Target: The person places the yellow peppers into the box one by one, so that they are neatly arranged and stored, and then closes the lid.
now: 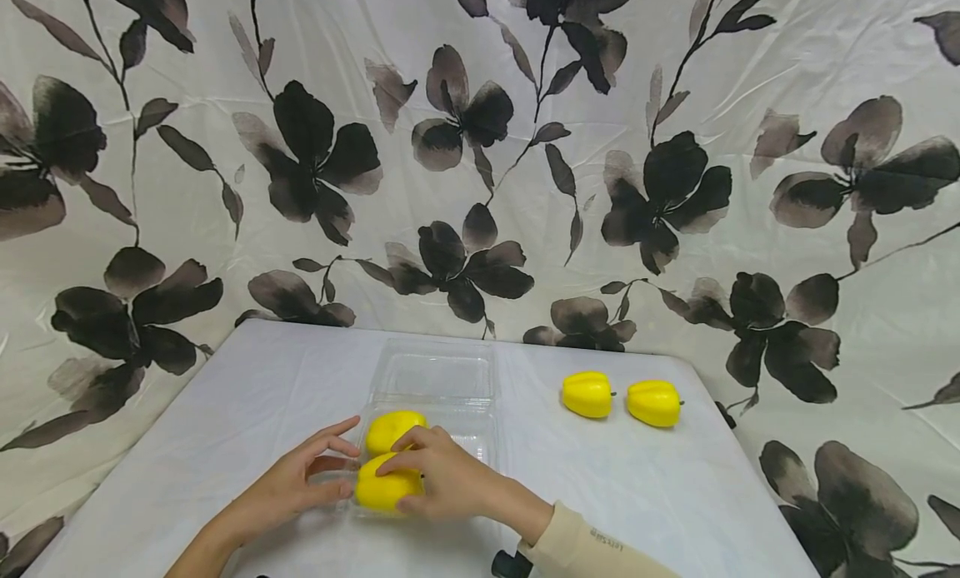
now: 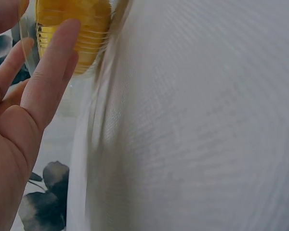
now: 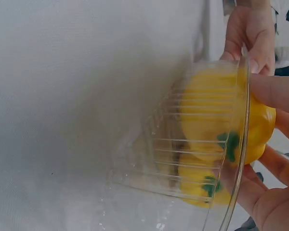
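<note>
A clear plastic clamshell box (image 1: 480, 432) lies on the white-covered table, its lid (image 1: 435, 374) folded back toward the wall. Two yellow bell peppers sit in the left part of its base: a farther one (image 1: 384, 428) and a nearer one (image 1: 372, 488). My right hand (image 1: 453, 476) grips the nearer pepper, fingers over its top and thumb at its near side. Through the ribbed box wall, the right wrist view shows green stems (image 3: 229, 144) on both peppers. At the box's left side is my left hand (image 1: 300, 478), its fingers (image 2: 50, 72) loosely extended along the wall.
Farther right on the table lie two more yellow bell peppers, one (image 1: 587, 395) left of the other (image 1: 654, 403). A small black object (image 1: 512, 564) shows at the near edge beside the right sleeve. Behind the table hangs a floral-print cloth (image 1: 570, 228).
</note>
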A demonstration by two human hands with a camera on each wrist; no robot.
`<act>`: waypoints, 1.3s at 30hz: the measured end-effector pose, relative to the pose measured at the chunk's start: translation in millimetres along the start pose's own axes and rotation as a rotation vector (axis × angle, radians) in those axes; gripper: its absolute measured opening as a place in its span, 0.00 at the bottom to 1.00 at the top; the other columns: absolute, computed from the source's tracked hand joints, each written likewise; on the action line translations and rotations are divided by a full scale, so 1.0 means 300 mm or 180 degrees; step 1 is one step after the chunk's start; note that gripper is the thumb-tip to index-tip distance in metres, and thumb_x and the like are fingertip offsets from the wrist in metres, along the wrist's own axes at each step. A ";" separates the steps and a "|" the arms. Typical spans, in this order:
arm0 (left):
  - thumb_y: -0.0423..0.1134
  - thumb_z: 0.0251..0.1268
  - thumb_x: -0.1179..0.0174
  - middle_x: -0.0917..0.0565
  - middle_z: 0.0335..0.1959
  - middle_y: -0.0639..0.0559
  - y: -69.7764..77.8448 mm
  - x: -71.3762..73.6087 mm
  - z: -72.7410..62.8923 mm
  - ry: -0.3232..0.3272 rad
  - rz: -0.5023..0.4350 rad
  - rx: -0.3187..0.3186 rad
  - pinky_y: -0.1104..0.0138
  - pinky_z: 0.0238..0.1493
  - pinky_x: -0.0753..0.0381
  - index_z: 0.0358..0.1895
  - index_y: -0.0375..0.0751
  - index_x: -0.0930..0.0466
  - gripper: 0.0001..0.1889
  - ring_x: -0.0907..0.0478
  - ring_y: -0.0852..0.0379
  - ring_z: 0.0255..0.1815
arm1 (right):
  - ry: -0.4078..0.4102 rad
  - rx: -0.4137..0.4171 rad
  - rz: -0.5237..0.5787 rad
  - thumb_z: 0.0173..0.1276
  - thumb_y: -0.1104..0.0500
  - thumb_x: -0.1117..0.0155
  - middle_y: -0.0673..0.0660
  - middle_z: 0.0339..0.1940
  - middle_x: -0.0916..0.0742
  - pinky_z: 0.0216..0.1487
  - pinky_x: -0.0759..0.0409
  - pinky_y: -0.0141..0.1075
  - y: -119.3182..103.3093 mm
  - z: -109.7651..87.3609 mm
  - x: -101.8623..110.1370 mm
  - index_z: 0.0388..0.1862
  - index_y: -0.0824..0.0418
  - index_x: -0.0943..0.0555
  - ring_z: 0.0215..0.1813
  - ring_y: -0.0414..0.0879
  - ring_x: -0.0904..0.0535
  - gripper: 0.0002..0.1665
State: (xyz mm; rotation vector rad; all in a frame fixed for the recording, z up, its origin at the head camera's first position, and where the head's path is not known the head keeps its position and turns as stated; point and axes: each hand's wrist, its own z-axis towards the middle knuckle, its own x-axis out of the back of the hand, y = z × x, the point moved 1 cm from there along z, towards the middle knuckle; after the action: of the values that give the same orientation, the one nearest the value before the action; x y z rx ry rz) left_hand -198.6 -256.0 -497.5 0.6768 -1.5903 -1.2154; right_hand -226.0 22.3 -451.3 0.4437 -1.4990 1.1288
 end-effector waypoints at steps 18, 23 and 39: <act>0.41 0.70 0.28 0.51 0.88 0.42 0.007 -0.007 0.003 -0.0027 -0.0102 -0.0018 0.70 0.58 0.16 0.60 0.38 0.23 0.21 0.26 0.32 0.71 | -0.0031 0.0121 0.0034 0.71 0.57 0.24 0.50 0.67 0.19 0.66 0.27 0.33 0.020 -0.006 -0.011 0.67 0.45 0.15 0.66 0.43 0.28 0.26; 0.43 0.70 0.27 0.52 0.89 0.43 0.007 -0.008 0.007 0.0004 -0.0090 0.0087 0.65 0.59 0.14 0.61 0.39 0.23 0.22 0.26 0.33 0.72 | -0.0005 0.0193 -0.0036 0.71 0.56 0.24 0.50 0.65 0.18 0.66 0.28 0.31 0.020 -0.004 -0.007 0.66 0.45 0.14 0.65 0.40 0.27 0.25; 0.45 0.69 0.27 0.53 0.89 0.44 0.010 -0.013 0.014 0.0043 -0.0054 0.0235 0.60 0.61 0.14 0.62 0.41 0.23 0.24 0.25 0.35 0.72 | -0.0127 0.0265 -0.0087 0.73 0.52 0.25 0.50 0.68 0.19 0.65 0.30 0.29 0.025 -0.006 0.011 0.69 0.44 0.16 0.66 0.41 0.28 0.26</act>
State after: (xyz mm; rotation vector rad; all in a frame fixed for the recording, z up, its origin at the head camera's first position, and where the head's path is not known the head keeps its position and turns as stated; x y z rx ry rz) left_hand -200.6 -250.1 -496.3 0.7454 -1.6276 -1.1667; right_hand -231.8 28.4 -451.7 0.5452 -1.4799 1.1699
